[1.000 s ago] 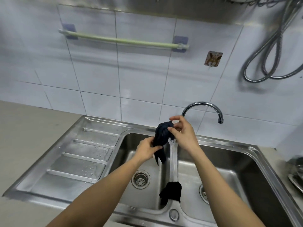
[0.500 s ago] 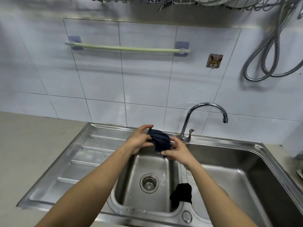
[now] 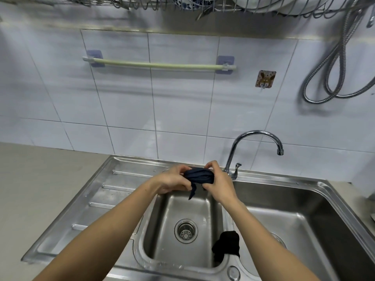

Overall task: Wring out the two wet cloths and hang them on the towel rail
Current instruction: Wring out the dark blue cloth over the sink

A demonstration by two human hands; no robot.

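Both hands, left hand [image 3: 172, 180] and right hand [image 3: 218, 184], grip the twisted navy cloth [image 3: 199, 177] over the left sink basin [image 3: 162, 230]; a weak twist could leave it dripping on the towel rail [image 3: 158, 64].

There is no text, brand, number or label that I can read anywhere here. The only thing like a sign is the small square sticker [image 3: 265, 78] on the wall tiles, right of the rail [image 3: 160, 64]; it carries a brown patterned picture, not letters, and it is too small to tell what the picture is. The plates [image 3: 194, 2] in the rack above have a blue pattern, but no words show on them. The tap [image 3: 256, 148] and the sink [image 3: 129, 179] show no maker's mark from where I stand.
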